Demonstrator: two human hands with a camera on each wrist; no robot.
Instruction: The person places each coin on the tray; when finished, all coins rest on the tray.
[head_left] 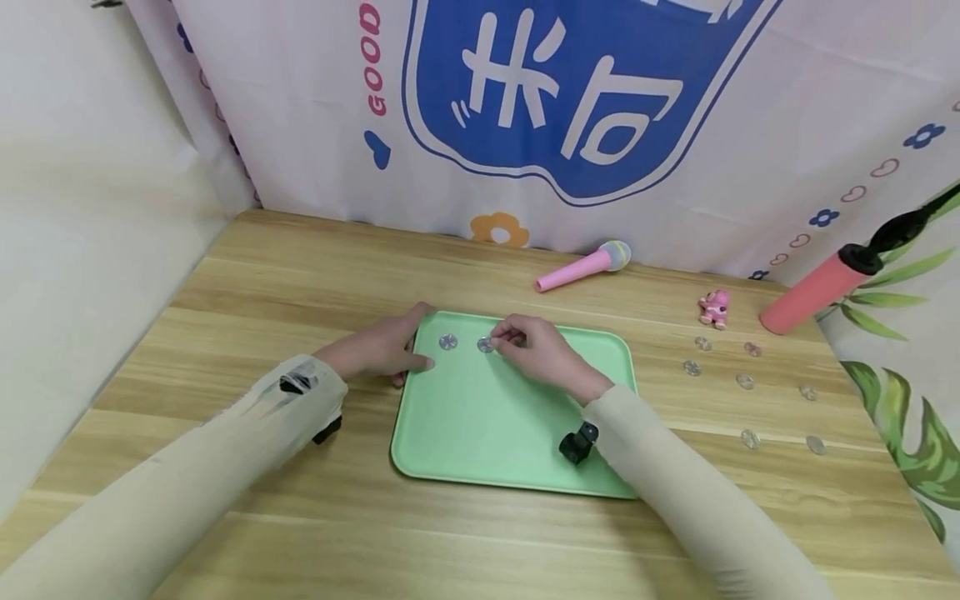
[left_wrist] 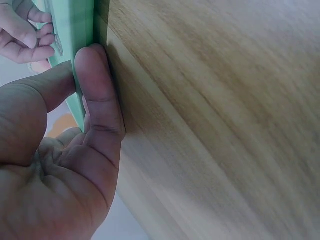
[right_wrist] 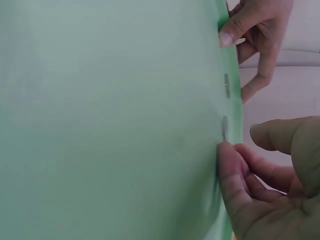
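On the green tray [head_left: 480, 417] lie two small clear discs with a spoked pattern, near its far edge. My left hand [head_left: 386, 343] grips the tray's left rim, thumb over the top and fingers around the outside; the left wrist view shows this hand [left_wrist: 65, 135] close up. The left disc [head_left: 447, 342] lies beside that thumb. My right hand [head_left: 543, 354] reaches over the tray, a fingertip at the edge of the second disc [head_left: 484, 344]. In the right wrist view, the thumb [right_wrist: 280, 135] stands apart from the fingers, and this disc [right_wrist: 225, 127] lies flat at the fingertip.
Several more clear discs [head_left: 745, 381] lie scattered on the wooden table [head_left: 285, 517] right of the tray. Behind them are a pink figurine [head_left: 715, 309] and a red hand pump [head_left: 813, 292]. A pink toy microphone [head_left: 581, 268] lies behind the tray, before a printed curtain [head_left: 315, 150].
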